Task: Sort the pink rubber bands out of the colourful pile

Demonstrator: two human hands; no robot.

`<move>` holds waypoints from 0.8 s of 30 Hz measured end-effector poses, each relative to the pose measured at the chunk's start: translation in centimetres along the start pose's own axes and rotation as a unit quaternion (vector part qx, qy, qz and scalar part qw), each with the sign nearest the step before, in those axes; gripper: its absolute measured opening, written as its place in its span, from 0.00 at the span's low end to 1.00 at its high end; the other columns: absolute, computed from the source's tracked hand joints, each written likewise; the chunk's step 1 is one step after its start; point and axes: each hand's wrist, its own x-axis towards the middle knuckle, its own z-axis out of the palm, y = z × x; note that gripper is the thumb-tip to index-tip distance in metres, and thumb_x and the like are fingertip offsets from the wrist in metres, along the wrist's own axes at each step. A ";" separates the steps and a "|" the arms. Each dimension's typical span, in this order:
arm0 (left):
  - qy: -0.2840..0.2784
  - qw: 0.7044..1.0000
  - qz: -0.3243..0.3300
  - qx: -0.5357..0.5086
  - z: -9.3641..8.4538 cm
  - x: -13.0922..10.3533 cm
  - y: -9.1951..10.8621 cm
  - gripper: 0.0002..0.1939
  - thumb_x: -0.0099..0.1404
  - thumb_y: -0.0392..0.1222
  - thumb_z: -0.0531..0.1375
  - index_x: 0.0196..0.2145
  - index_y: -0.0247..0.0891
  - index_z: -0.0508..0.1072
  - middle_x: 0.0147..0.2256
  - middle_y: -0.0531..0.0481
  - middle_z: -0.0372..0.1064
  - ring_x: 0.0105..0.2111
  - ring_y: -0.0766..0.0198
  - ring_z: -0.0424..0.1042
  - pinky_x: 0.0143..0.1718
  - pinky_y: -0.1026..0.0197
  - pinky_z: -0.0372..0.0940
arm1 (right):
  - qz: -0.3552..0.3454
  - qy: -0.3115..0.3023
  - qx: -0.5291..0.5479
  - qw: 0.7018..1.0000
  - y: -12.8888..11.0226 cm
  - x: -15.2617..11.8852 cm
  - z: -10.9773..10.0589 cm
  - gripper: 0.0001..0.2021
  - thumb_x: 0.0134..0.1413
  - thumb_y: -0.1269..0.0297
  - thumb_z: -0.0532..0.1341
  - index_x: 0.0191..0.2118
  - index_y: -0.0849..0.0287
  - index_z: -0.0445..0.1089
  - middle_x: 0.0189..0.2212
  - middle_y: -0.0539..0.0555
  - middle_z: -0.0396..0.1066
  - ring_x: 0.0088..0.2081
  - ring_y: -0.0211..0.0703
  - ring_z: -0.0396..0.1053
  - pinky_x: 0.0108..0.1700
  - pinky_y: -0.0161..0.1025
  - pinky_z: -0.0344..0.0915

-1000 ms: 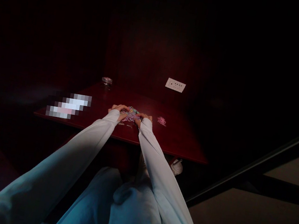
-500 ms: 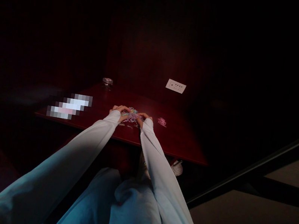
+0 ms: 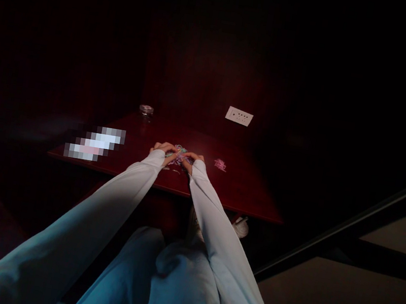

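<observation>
While both forearms in pale sleeves reach over the one dark red table (image 3: 250,195), the left hand (image 3: 164,149) and the right hand (image 3: 191,161) meet with bent fingers at a pile of small coloured loops (image 3: 180,147). The pile lies near the table's front edge, mixing purple, green and pale pieces too tangled to count. Whether either hand grips a loop or only touches the pile, I cannot tell. One separate pink heap (image 3: 220,164) lies to the right of the right hand, its pieces also too small to count. One clear jar (image 3: 146,112) stands at the back left; any writing on its lid is unreadable. One bright object (image 3: 96,144), blurred into squares, lies at the left. One white socket plate (image 3: 239,116) is on the wall behind.
</observation>
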 end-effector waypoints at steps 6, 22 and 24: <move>-0.014 1.000 0.005 -0.008 0.0 0.2 -0.4 0.07 0.63 0.50 0.64 0.36 0.49 0.80 0.49 0.53 0.74 0.51 0.52 0.64 0.53 0.50 0.56 | -0.005 -0.026 -0.031 0.999 -0.8 -0.3 -0.3 0.08 0.52 0.62 0.68 0.39 0.52 0.80 0.38 0.51 0.74 0.50 0.48 0.67 0.53 0.41 0.62; -0.013 0.999 0.019 -0.041 0.4 0.9 -1.4 0.08 0.63 0.47 0.61 0.36 0.45 0.79 0.47 0.50 0.75 0.48 0.55 0.67 0.54 0.54 0.58 | -0.020 -0.032 -0.082 0.996 -1.0 -0.4 -0.3 0.13 0.51 0.59 0.69 0.44 0.49 0.79 0.44 0.51 0.75 0.52 0.50 0.62 0.55 0.43 0.58; -0.004 0.999 0.027 -0.046 0.5 0.7 -1.3 0.08 0.64 0.47 0.60 0.36 0.44 0.78 0.47 0.50 0.75 0.48 0.56 0.68 0.54 0.54 0.58 | -0.023 -0.027 -0.071 0.997 -1.1 -0.4 -0.4 0.11 0.52 0.57 0.69 0.42 0.48 0.80 0.44 0.51 0.75 0.53 0.50 0.62 0.56 0.43 0.58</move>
